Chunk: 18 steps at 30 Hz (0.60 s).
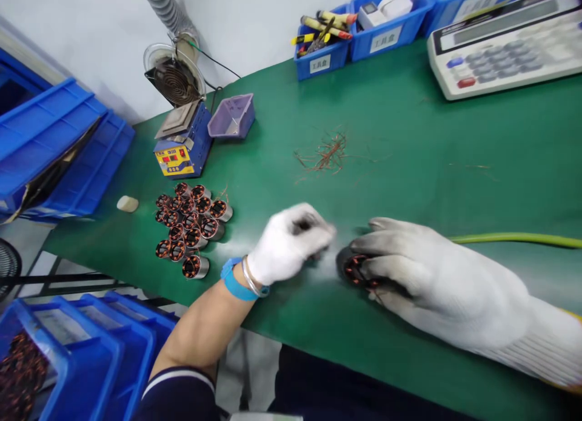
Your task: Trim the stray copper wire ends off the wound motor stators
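Note:
My right hand (409, 269), in a white glove with greyed fingertips, is closed around a motor stator (352, 268) low over the green table. Copper windings show at the stator's near-left end; the glove hides the rest of it. Just left of it, my left hand (293, 242) is gloved too, with thumb and fingers pinched together. Motion smears its fingertips, so whatever they hold cannot be made out. Further left, several more stators (191, 221) with metal shells and copper coils stand grouped on the table.
Copper wire scraps (325, 154) lie mid-table. Behind are a blue-yellow soldering unit (177, 157), a purple tray (233, 117), tool boxes (325, 57) and a calculator (504, 51). A green cord (518, 239) runs behind my right hand. Blue bins (91, 348) stand at lower left.

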{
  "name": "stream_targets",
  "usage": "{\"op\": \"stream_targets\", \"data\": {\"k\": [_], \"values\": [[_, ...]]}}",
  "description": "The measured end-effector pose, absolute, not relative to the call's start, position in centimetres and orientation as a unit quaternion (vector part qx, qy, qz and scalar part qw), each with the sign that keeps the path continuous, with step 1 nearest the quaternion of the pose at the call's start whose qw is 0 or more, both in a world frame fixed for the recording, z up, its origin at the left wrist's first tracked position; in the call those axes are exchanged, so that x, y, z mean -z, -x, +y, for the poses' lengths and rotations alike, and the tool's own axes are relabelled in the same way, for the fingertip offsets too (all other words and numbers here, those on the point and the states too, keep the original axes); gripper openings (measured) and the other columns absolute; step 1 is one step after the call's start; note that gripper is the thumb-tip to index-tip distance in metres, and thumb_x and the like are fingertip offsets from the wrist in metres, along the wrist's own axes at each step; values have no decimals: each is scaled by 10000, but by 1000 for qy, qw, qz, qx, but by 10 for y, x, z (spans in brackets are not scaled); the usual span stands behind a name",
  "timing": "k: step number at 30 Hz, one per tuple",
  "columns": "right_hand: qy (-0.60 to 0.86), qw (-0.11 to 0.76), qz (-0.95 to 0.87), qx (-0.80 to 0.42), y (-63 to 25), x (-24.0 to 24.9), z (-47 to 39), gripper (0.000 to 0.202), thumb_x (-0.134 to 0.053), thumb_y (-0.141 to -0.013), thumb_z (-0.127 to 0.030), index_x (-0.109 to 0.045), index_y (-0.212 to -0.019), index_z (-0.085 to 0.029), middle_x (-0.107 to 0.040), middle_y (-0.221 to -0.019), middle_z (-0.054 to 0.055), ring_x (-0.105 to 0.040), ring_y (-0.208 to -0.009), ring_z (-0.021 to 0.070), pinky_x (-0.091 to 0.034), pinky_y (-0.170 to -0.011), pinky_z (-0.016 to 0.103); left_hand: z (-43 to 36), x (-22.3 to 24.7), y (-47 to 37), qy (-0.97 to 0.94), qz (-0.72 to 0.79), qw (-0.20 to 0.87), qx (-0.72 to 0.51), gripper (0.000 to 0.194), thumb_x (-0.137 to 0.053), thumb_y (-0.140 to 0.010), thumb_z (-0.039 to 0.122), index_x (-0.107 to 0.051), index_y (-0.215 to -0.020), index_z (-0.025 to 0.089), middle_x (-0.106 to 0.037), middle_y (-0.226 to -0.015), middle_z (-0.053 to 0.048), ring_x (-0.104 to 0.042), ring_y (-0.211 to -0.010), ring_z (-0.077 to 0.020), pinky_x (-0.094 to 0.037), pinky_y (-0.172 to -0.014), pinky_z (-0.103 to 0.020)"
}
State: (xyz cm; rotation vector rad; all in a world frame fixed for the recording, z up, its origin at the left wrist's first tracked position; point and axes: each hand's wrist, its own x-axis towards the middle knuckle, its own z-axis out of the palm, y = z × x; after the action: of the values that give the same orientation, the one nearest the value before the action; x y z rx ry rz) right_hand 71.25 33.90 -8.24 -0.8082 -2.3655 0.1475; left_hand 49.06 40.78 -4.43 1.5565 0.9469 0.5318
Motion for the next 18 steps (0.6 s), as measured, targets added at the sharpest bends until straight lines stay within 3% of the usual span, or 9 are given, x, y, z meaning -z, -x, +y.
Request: {"op": "stream_targets", "data": {"k": [2,5,7,12,14,16,18], "values": [[309,314,-896,-54,-712,80,339,280,-517,-865,-52,-500,-1081,-229,-688,-1099,102,-672,-977,209,-516,-1007,538,411,43,-490,-633,439,587,-249,360,-591,-831,559,-481,-790,219,-570,-698,22,-510,-554,-109,-412,-523,-256],[318,333,-887,-35,-711,80,337,253,-520,-870,-81,-502,-1067,-239,-687,-1096,104,-673,-973,227,-537,-989,543,405,44,-494,-706,409,564,-127,324,-683,-788,475,-507,-735,209,-533,-652,38,-474,-580,-103,-386,-530,-242],[327,333,-883,-40,-711,84,335,225,-518,-870,-94,-518,-1041,-240,-686,-1087,101,-673,-969,233,-534,-990,555,401,47,-497,-721,381,568,-113,284,-683,-799,403,-508,-702,201,-506,-624,50,-456,-584,-90,-394,-551,-230],[362,322,-868,-110,-709,93,331,155,-500,-901,-119,-577,-987,-223,-689,-1109,103,-670,-1023,227,-555,-963,484,412,51,-495,-561,488,531,-406,312,-600,-855,485,-466,-782,213,-543,-661,48,-524,-518,-79,-450,-521,-223],[415,302,-852,-101,-709,97,330,153,-523,-895,-183,-598,-1026,-208,-697,-1082,119,-693,-966,243,-603,-826,423,414,49,-494,-581,498,530,-365,362,-694,-781,512,-508,-836,207,-589,-725,29,-543,-536,-86,-458,-506,-226],[475,290,-828,-71,-709,100,329,362,-560,-840,-247,-589,-1195,-178,-707,-1076,130,-711,-905,269,-620,-713,406,407,48,-498,-647,503,522,-234,467,-819,-662,459,-587,-972,198,-655,-824,1,-584,-608,-110,-494,-546,-242],[511,291,-807,-55,-710,102,328,619,-574,-776,-275,-510,-1382,-167,-710,-1131,137,-718,-932,296,-624,-674,404,396,48,-503,-690,502,500,-149,562,-832,-654,397,-612,-1138,213,-698,-900,-12,-628,-694,-139,-541,-634,-273]]}}
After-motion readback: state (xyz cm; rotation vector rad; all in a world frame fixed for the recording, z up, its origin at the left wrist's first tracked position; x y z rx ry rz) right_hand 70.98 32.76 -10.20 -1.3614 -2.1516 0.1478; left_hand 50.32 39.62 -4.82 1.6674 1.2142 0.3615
